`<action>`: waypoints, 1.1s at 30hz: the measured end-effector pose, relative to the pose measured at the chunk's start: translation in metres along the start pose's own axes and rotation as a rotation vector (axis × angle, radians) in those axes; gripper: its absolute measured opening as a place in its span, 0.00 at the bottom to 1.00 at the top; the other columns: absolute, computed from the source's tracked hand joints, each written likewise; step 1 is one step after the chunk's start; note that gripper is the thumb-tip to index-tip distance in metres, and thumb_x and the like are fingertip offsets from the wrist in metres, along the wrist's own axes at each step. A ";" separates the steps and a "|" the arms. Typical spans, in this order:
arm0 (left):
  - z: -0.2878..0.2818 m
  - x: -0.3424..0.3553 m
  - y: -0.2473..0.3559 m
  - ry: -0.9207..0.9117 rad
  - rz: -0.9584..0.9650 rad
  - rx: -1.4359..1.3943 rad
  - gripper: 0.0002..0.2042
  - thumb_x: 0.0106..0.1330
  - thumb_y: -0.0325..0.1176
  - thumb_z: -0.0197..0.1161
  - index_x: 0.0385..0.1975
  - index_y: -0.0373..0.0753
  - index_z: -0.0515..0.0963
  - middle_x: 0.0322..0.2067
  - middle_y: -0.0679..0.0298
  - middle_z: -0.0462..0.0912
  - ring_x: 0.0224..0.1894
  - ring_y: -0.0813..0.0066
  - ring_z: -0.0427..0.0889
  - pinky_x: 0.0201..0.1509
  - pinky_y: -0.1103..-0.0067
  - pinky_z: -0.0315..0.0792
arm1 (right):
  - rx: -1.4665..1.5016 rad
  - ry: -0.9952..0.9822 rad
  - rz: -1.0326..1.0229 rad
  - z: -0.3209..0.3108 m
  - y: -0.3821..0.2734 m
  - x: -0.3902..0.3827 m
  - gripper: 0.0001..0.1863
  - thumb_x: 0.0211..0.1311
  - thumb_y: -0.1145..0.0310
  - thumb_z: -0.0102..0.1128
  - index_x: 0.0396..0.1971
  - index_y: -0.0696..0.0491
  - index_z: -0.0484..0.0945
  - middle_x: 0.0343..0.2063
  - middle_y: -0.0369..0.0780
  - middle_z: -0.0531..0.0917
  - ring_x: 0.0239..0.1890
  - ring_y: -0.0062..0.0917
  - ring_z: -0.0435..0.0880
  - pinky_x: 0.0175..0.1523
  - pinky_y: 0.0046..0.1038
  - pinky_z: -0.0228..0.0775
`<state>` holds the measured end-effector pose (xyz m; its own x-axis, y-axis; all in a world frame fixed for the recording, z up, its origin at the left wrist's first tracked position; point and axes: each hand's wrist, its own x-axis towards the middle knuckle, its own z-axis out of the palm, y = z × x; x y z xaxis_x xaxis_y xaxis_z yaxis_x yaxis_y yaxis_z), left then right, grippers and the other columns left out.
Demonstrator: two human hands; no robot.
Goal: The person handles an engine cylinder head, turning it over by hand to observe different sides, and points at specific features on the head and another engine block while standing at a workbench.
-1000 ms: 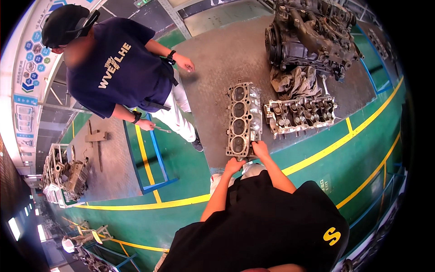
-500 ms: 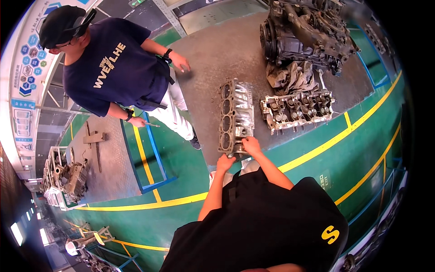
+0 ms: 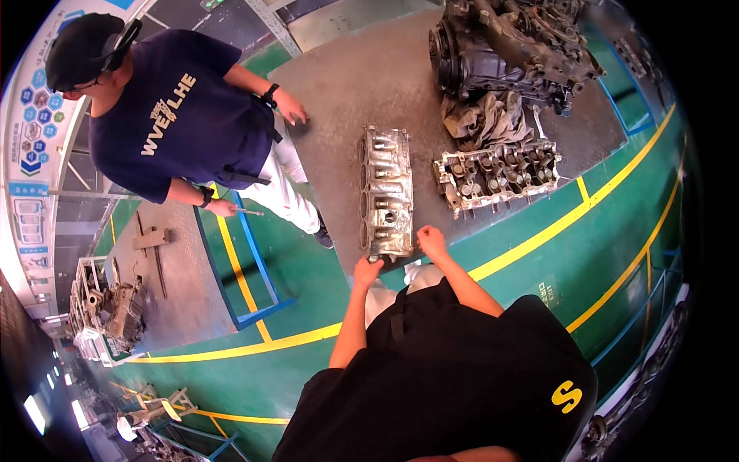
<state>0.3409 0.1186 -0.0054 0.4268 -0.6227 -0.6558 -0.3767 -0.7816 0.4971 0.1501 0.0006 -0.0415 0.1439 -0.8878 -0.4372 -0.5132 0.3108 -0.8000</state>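
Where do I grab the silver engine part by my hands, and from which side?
Probably the near end of the engine part, a hand at each corner, from your side of the table. It lies lengthwise away from you, so that narrow end is closest; your left hand is at its left corner, your right hand near its right.

On the surface [image 3: 331, 100], a cylinder head [image 3: 391, 189] lies near the front edge, with the left of the person's hands [image 3: 369, 271] at its near end and the right just beside its near right corner. To its right lies a second cylinder head [image 3: 499, 177], with a crumpled cloth [image 3: 483, 121] behind that and an engine [image 3: 512, 58] farther back. A co-worker [image 3: 177, 115] stands by the surface's left side, and farther left a block [image 3: 152, 239] lies on another platform [image 3: 188, 296].
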 end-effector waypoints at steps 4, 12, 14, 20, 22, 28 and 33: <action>-0.011 -0.018 0.025 0.060 0.019 0.162 0.27 0.43 0.47 0.62 0.38 0.31 0.71 0.37 0.45 0.76 0.43 0.48 0.74 0.46 0.65 0.68 | 0.189 -0.095 0.262 -0.008 -0.013 -0.003 0.13 0.53 0.63 0.52 0.34 0.56 0.73 0.26 0.36 0.78 0.27 0.20 0.75 0.29 0.25 0.70; -0.004 -0.023 0.026 0.105 -0.049 0.165 0.27 0.42 0.46 0.62 0.40 0.31 0.71 0.38 0.44 0.76 0.43 0.47 0.74 0.47 0.64 0.68 | 0.447 -0.358 0.381 -0.002 -0.059 -0.018 0.15 0.54 0.59 0.50 0.37 0.54 0.71 0.30 0.37 0.76 0.32 0.23 0.74 0.36 0.28 0.66; -0.006 -0.027 0.031 0.105 -0.058 0.167 0.27 0.42 0.46 0.63 0.38 0.30 0.73 0.38 0.43 0.76 0.44 0.48 0.74 0.48 0.65 0.68 | 0.487 -0.362 0.402 0.001 -0.053 -0.014 0.16 0.54 0.61 0.48 0.38 0.57 0.70 0.30 0.38 0.76 0.32 0.24 0.75 0.36 0.29 0.67; -0.004 -0.021 0.027 0.096 -0.095 0.202 0.27 0.41 0.47 0.64 0.36 0.30 0.74 0.38 0.44 0.76 0.43 0.49 0.75 0.47 0.66 0.69 | 0.569 -0.336 0.439 0.006 -0.051 -0.013 0.16 0.51 0.61 0.50 0.35 0.59 0.73 0.29 0.39 0.77 0.31 0.24 0.75 0.35 0.26 0.66; -0.001 -0.021 0.024 0.129 -0.069 0.184 0.27 0.41 0.47 0.64 0.37 0.30 0.74 0.37 0.44 0.76 0.43 0.48 0.75 0.47 0.66 0.69 | 0.558 -0.323 0.449 0.003 -0.059 -0.017 0.16 0.51 0.61 0.50 0.34 0.58 0.73 0.28 0.39 0.77 0.31 0.24 0.75 0.35 0.26 0.66; -0.003 -0.022 0.029 0.056 -0.068 0.232 0.27 0.43 0.46 0.63 0.40 0.32 0.71 0.37 0.44 0.76 0.43 0.47 0.74 0.47 0.64 0.69 | 0.582 -0.273 0.454 0.001 -0.047 -0.014 0.14 0.50 0.62 0.51 0.31 0.57 0.73 0.26 0.39 0.77 0.28 0.24 0.75 0.31 0.26 0.66; -0.007 -0.025 0.031 0.068 -0.081 0.264 0.28 0.43 0.46 0.62 0.41 0.32 0.71 0.38 0.44 0.76 0.43 0.48 0.74 0.47 0.64 0.69 | 0.472 -0.199 0.383 0.008 -0.046 -0.017 0.15 0.49 0.62 0.50 0.27 0.60 0.75 0.21 0.43 0.76 0.25 0.31 0.74 0.36 0.29 0.67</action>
<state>0.3242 0.1097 0.0306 0.5147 -0.5666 -0.6435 -0.5367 -0.7982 0.2735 0.1783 0.0044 -0.0001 0.2015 -0.6183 -0.7597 -0.1382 0.7499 -0.6469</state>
